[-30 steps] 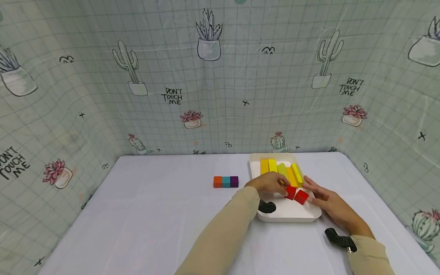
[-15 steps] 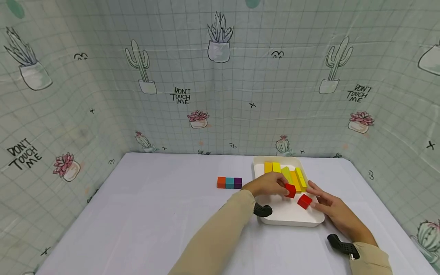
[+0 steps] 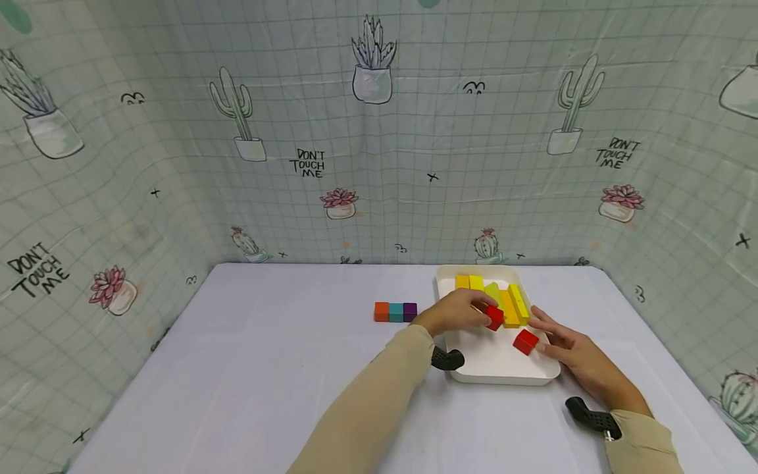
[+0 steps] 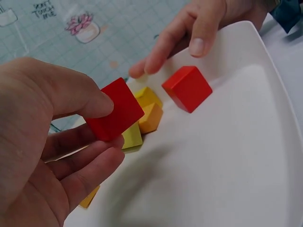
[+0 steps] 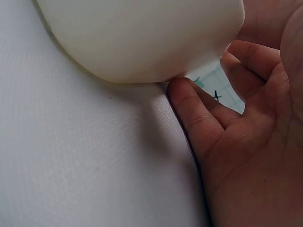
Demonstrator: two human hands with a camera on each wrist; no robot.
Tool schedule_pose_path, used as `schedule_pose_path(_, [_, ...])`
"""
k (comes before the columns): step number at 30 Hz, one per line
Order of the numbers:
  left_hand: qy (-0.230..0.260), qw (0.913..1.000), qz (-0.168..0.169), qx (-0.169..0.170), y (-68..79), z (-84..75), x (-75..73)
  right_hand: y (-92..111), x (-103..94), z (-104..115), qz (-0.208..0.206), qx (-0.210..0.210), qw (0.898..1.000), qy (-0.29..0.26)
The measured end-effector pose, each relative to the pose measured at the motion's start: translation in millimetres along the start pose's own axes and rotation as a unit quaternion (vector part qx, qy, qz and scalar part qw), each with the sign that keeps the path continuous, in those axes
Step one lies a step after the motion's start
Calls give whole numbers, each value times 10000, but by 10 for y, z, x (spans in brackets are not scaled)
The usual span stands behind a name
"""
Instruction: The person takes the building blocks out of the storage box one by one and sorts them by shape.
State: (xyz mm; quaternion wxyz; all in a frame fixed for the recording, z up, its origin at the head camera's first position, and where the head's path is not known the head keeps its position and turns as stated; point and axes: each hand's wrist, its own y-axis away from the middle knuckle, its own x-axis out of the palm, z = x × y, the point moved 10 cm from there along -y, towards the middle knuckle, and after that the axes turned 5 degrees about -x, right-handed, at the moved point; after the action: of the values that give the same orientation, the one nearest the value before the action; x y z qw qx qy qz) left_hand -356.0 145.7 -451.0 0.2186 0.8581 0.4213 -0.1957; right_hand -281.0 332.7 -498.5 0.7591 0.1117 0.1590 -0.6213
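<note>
Above the white tray (image 3: 506,380), my left hand (image 3: 458,312) pinches a red cube (image 3: 495,318) between thumb and fingers; the left wrist view shows the thumb lying across the cube (image 4: 118,106). A second red cube (image 3: 526,342) rests in the tray near its right wall. My right hand (image 3: 578,355) is at that wall, its fingers fairly straight and its thumb over the rim. The right wrist view has a fingertip touching the tray's outer side (image 5: 156,56). Several yellow and orange blocks (image 3: 510,308) lie in the tray's far part, partly hidden by the left hand.
To the tray's left, an orange cube (image 3: 381,312), a teal cube (image 3: 396,313) and a purple cube (image 3: 410,313) stand side by side on the white table (image 3: 266,368). A cactus-print cloth (image 3: 403,145) rises behind and at both sides.
My left hand has lifted the red cube away from the other one and moved it slightly left and back. The right hand stays at the tray's right side.
</note>
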Motion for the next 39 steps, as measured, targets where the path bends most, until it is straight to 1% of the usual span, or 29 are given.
schedule_pose_path(7, [206, 9996, -181, 102, 44, 43, -65, -28, 35, 6, 21, -92, 9999, -73])
schedule_pose_path(17, [339, 9990, -278, -3, 98, 130, -130, -14, 71, -2, 7, -72, 10000, -58])
schedule_pose_path(25, [502, 9984, -260, 94, 131, 108, -213, -5, 40, 16, -46, -36, 10000, -68])
schedule_pose_path(30, [587, 9979, -284, 67, 155, 133, -273, -2, 41, 23, -16, -16, 10000, -68])
schedule_pose_path(35, [720, 9966, -351, 191, 167, 130, -344, 5, 10, 40, -43, -92, 9999, -48])
schedule_pose_path(39, [736, 9965, -343, 179, 183, 150, -370, 17, 2, 13, -45, -36, 10000, -57])
